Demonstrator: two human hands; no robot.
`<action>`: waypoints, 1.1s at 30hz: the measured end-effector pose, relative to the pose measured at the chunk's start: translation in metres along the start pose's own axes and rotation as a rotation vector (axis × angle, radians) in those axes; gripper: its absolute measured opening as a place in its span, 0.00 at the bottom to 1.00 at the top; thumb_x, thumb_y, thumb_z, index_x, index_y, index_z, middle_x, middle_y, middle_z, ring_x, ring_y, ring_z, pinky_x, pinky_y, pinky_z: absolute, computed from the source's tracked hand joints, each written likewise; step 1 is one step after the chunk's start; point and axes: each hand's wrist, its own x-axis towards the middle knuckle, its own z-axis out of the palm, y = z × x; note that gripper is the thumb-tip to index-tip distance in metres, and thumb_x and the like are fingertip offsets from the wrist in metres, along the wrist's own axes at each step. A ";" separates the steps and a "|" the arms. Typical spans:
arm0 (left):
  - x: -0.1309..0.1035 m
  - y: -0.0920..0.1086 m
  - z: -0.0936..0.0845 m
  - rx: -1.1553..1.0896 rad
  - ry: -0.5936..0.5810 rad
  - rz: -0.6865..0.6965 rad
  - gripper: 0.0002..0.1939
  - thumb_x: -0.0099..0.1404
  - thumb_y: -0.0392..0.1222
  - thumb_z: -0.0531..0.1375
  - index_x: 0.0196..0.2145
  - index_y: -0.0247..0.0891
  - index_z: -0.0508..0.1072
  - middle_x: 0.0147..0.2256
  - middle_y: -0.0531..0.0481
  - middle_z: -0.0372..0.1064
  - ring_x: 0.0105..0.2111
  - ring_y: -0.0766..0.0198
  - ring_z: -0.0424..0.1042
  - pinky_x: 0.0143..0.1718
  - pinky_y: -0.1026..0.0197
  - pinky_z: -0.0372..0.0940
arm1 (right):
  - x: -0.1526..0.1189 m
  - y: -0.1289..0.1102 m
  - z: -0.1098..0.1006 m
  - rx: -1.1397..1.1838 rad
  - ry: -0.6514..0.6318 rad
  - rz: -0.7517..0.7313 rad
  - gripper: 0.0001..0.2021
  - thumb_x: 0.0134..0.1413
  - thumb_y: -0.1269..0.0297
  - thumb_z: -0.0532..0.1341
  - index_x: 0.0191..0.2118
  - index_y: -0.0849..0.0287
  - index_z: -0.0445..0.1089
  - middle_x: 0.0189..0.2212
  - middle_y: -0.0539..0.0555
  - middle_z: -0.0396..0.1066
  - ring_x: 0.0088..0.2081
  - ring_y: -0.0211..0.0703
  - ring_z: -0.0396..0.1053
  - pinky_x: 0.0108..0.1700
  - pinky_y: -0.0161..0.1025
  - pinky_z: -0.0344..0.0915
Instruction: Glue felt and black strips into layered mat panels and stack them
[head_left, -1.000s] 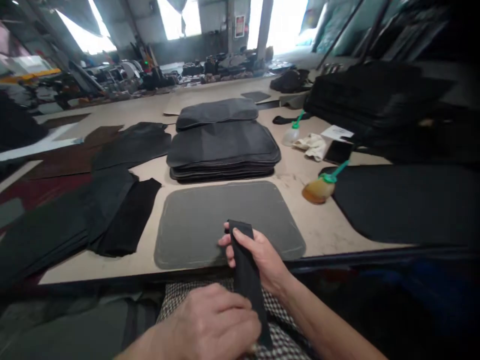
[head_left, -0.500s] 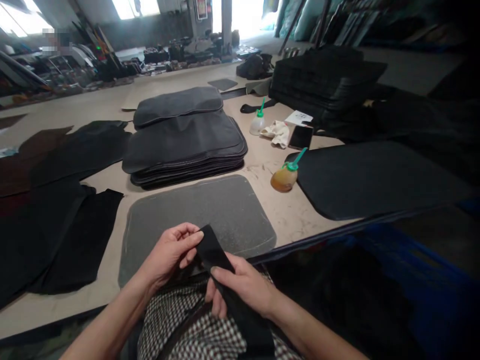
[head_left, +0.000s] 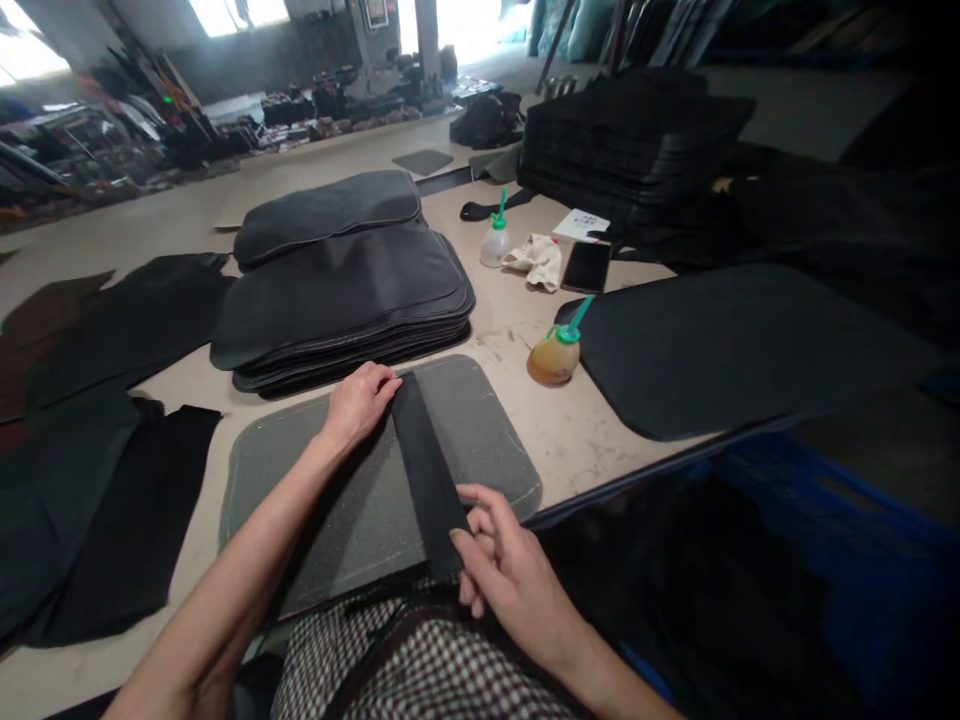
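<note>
A long black strip, which looks like leather or fabric, stretches over a grey board with rounded corners. At the strip's far end, my left hand pinches its corner close to the board. My right hand holds the near end by its right edge, thumb on top and fingers curled at the side. Just behind the board rises a stack of black rounded panels. To the right stands a squeeze bottle of amber liquid with a green spout.
A large black panel lies at the right edge. Farther back are a clear bottle, a crumpled cloth, a phone and a tall black stack. Black pieces cover the left side; a blue crate sits below right.
Both hands have carried the strip from above my lap onto the board. My left hand moved forward with the far end; my right hand slid toward the near end, and the strip now lies extended.
</note>
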 end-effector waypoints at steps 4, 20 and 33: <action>0.014 0.007 0.004 0.149 -0.011 -0.017 0.12 0.73 0.50 0.57 0.43 0.44 0.78 0.42 0.46 0.73 0.41 0.56 0.74 0.40 0.59 0.64 | 0.009 -0.003 -0.004 -0.008 0.014 -0.037 0.20 0.73 0.50 0.54 0.61 0.54 0.57 0.28 0.44 0.62 0.19 0.33 0.67 0.20 0.29 0.64; 0.023 0.014 0.007 0.276 -0.051 -0.025 0.11 0.74 0.50 0.57 0.44 0.46 0.77 0.45 0.47 0.73 0.41 0.56 0.75 0.35 0.59 0.62 | 0.014 0.001 -0.007 -0.055 0.041 -0.072 0.17 0.72 0.51 0.54 0.57 0.55 0.60 0.24 0.41 0.61 0.18 0.34 0.66 0.21 0.31 0.61; 0.010 0.025 0.018 0.407 -0.055 0.140 0.20 0.78 0.40 0.44 0.50 0.41 0.75 0.50 0.41 0.70 0.54 0.50 0.66 0.42 0.56 0.64 | 0.014 0.004 -0.011 -0.119 0.083 -0.078 0.11 0.68 0.55 0.58 0.48 0.54 0.59 0.24 0.41 0.62 0.18 0.34 0.64 0.23 0.32 0.59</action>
